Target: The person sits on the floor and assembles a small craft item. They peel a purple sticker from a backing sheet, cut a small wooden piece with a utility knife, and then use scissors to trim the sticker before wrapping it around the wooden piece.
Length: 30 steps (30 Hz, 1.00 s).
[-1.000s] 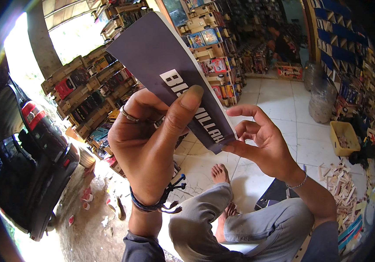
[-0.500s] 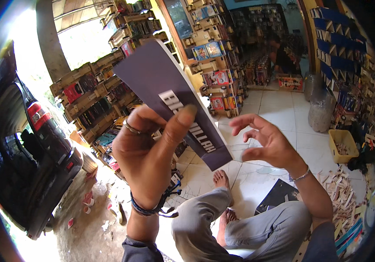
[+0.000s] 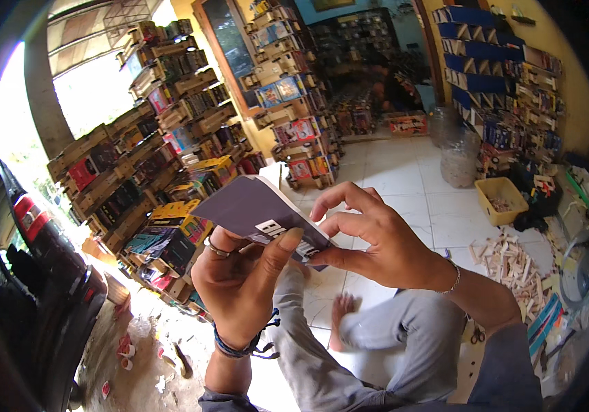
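A flat dark purple panel (image 3: 243,206) with a pale edge and white lettering is held up in front of me, tilted. My left hand (image 3: 246,288) grips it, thumb pressed on the lettered face and the other fingers behind it. At its right end, the thumb and bent fingers of my right hand (image 3: 390,247) close on the pale edge. These fingers hide part of the lettering and that end of the panel.
Racks of toy trucks (image 3: 119,161) bearing colourful boxes stand at the left and back. Blue-panelled racks (image 3: 480,51) are at the right. A yellow bin (image 3: 500,200), a heap of wood offcuts (image 3: 511,264) and scissors (image 3: 476,334) lie to the right. A dark vehicle (image 3: 33,295) is at left.
My right hand has moved left onto the panel's edge, from beside it. The panel has been lowered and tipped flatter in my left hand. The view has shifted to the right.
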Motion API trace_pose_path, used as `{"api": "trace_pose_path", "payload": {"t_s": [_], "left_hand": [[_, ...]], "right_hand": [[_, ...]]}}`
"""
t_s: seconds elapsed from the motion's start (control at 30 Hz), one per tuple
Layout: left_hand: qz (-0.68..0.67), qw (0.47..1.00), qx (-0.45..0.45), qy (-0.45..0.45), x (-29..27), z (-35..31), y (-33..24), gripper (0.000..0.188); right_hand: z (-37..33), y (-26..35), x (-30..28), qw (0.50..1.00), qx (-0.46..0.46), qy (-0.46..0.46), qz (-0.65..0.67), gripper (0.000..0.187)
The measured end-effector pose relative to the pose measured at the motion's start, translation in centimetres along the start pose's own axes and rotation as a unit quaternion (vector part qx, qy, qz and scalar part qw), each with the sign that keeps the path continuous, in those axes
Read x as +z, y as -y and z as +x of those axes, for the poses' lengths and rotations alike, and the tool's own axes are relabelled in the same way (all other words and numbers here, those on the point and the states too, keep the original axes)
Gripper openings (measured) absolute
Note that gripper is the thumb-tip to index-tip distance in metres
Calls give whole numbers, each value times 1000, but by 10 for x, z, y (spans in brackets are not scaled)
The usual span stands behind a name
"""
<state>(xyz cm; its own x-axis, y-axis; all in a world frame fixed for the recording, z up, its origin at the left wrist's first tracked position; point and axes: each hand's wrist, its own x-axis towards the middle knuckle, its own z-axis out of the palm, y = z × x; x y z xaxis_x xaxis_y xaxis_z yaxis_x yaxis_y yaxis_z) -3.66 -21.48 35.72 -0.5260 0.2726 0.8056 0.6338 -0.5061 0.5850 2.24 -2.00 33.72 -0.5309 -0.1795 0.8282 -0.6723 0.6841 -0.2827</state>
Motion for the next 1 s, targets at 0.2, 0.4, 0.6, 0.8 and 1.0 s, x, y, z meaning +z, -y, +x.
{"api": "trace_pose_path", "payload": {"t_s": [0.2,0.4,0.6,0.8,1.0], "left_hand": [[13,999,-35,30,-10,-21,25,30],[93,986,58,124,17,-52,76,24],[145,965,35,215,30,-85,122,19],[196,933,80,292,34,-115,152,20],[224,892,-187,346,39,-147,210,62]], "right_hand": [[-15,-11,7,999,24,1,29,24],[-78,-37,-7,998,46,-26,-29,19],[-139,-61,5,987,80,-60,-126,24],[-193,-83,17,980,132,12,-147,30],[-258,-133,31,957,119,-90,-248,40]]}}
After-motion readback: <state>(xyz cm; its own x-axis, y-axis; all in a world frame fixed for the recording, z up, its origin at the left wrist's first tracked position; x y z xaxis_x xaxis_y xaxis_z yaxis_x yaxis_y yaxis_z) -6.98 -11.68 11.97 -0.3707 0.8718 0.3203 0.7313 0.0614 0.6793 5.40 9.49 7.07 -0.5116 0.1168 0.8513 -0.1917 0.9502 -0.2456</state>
